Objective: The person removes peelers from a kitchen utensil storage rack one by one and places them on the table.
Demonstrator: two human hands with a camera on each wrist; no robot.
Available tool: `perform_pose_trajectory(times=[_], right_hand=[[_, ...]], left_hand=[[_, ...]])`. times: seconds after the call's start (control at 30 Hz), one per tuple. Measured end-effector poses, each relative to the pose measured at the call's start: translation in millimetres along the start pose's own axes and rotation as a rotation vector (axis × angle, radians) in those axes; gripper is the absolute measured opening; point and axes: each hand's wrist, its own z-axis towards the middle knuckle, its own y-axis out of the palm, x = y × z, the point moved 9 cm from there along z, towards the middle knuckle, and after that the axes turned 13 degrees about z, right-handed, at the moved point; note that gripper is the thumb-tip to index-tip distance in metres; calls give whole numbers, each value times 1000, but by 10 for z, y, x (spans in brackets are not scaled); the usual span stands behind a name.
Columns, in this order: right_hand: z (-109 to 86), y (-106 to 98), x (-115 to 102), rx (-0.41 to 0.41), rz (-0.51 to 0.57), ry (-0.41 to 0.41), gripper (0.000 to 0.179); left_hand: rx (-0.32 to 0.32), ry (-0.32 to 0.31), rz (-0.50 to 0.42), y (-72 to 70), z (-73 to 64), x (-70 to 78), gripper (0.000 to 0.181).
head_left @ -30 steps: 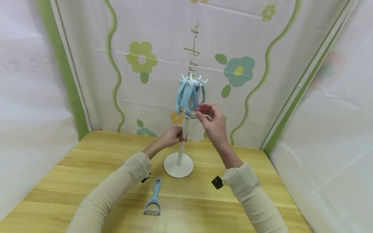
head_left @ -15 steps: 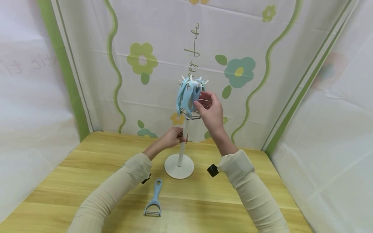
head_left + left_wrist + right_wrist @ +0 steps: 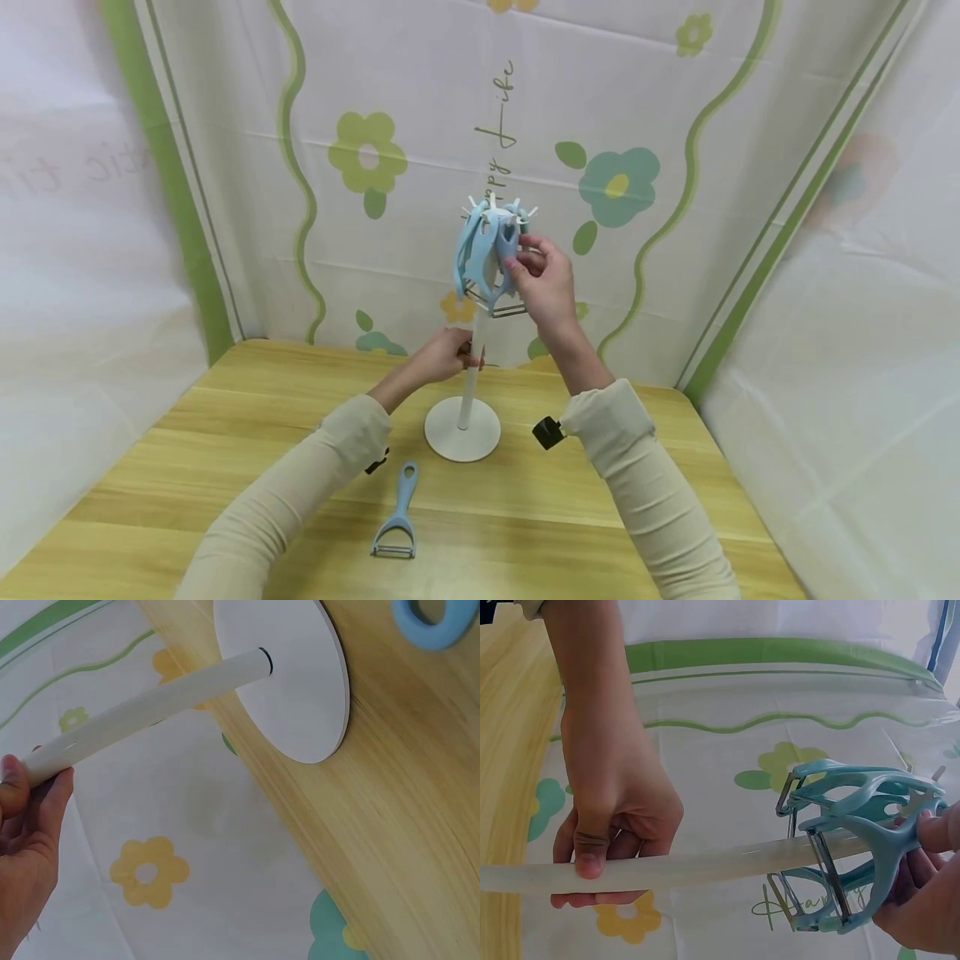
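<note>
A white stand with a round base (image 3: 462, 429) and an upright pole (image 3: 157, 701) has prongs at its top. Several blue peelers (image 3: 480, 250) hang from those prongs, blades downward. My left hand (image 3: 442, 354) grips the pole below them, thumb and fingers around it, as the right wrist view also shows. With thumb and fingers my right hand (image 3: 551, 283) pinches the handle of one hanging peeler (image 3: 881, 844) on the stand's right side. Another blue peeler (image 3: 401, 517) lies on the table in front of the base.
The stand is on a wooden table (image 3: 585, 517). A white curtain (image 3: 435, 100) with printed flowers rises behind the table's back edge, and more pale fabric (image 3: 847, 400) hangs at both sides.
My right hand has moved up from beside the lower part of the peelers and now pinches one by its handle. That peeler's blade has swung outward slightly. The left hand keeps its grip.
</note>
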Motion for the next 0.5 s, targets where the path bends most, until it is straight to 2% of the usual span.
perform_pose_trajectory(times=[0.5], right_hand=[[-31, -35, -176, 44, 48, -36, 34]], left_hand=[[-1, 6, -4, 8, 19, -9, 7]])
